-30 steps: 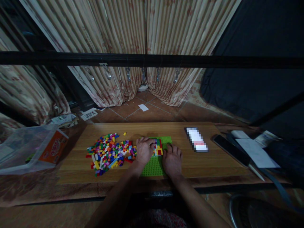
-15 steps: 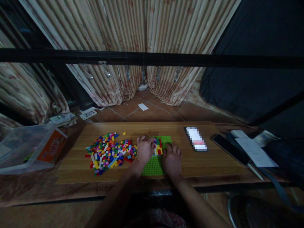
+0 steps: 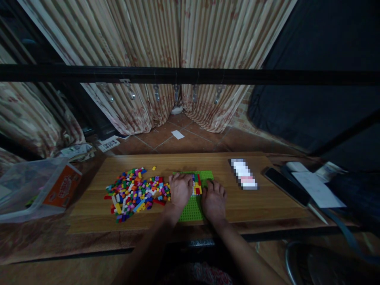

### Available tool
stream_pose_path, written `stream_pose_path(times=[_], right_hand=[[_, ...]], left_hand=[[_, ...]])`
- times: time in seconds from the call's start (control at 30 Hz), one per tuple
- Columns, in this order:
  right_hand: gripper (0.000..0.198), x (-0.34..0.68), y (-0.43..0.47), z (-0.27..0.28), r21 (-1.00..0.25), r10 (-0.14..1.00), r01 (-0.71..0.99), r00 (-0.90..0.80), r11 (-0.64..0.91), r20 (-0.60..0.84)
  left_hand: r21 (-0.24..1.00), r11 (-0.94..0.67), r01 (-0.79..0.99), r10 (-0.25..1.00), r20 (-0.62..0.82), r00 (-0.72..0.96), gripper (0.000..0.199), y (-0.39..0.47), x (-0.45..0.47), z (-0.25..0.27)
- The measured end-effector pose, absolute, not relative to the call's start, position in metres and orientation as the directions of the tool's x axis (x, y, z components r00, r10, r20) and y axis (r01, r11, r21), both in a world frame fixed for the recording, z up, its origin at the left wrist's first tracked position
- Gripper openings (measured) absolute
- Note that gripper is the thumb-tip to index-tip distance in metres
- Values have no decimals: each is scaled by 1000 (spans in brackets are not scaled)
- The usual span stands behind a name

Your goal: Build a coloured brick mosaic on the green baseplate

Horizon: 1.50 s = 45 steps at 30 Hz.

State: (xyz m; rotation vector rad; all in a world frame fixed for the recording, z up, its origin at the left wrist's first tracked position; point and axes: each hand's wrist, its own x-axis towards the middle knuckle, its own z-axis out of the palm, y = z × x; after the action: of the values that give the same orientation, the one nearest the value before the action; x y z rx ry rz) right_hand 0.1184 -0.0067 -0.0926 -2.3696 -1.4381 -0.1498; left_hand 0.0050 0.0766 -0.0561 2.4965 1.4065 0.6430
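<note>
A green studded baseplate [image 3: 190, 211] lies on the wooden board in front of me. Rows of small coloured bricks [image 3: 197, 185] stand on its upper part: red, yellow, white and blue ones show. My left hand [image 3: 180, 190] is over the plate's left side, beside these rows. Its fingers are bent down and pressed together, and whatever they hold is hidden beneath them. Across the plate's right edge rests my right hand [image 3: 214, 200], fingers lightly curved and a little apart, with nothing seen in it. A heap of loose toy bricks [image 3: 130, 192] spreads left of the plate.
One yellow brick [image 3: 154, 168] lies apart behind the heap. A phone with a blurred screen [image 3: 244, 174] is on the wooden board [image 3: 261, 206]. Another dark phone [image 3: 286, 186] and papers [image 3: 319, 190] lie at right. A clear plastic box [image 3: 32, 186] stands left.
My left hand has shifted slightly, its fingers more bunched over the plate's upper left. The right hand stays on the plate's edge. The whole view has turned a little.
</note>
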Motion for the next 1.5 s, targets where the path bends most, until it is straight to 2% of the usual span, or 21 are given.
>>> stream_pose_path(times=[0.3, 0.7, 1.23, 1.5], right_hand=[[34, 118, -6, -93, -247, 836, 875, 476, -417, 274], [33, 120, -7, -96, -236, 833, 880, 470, -413, 292], [34, 119, -8, -94, -218, 844, 886, 458, -409, 278], [33, 119, -8, -95, -193, 846, 890, 453, -412, 282]], left_hand=[[295, -576, 762, 814, 295, 501, 26, 72, 4, -60], [161, -569, 806, 819, 200, 538, 38, 54, 6, -58], [76, -590, 804, 802, 168, 573, 38, 52, 12, -61], [83, -560, 825, 821, 193, 538, 38, 50, 12, -66]])
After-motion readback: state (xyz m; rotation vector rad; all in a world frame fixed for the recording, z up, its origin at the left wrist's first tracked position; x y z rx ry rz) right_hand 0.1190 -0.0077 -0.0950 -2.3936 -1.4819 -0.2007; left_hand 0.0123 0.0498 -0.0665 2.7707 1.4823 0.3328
